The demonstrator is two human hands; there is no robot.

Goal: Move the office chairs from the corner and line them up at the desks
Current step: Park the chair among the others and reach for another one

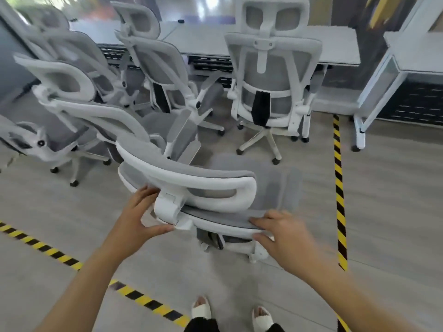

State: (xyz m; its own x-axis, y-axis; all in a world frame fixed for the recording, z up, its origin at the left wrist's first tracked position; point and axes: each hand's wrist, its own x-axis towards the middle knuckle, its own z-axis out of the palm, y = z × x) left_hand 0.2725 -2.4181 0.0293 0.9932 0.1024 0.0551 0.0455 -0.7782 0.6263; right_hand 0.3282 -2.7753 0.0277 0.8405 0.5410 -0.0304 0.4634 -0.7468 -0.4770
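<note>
Head camera view, looking down: a grey and white office chair stands on the near floor at centre, its back toward the viewer. Its headrest bracket is gripped by the left hand, fingers above and thumb below. The backrest's top edge is pinched by the right hand, fingers pressed together on top. Farther off, another chair is parked at a long desk. More chairs are crowded at far left. Striped floor tape runs along the right.
</note>
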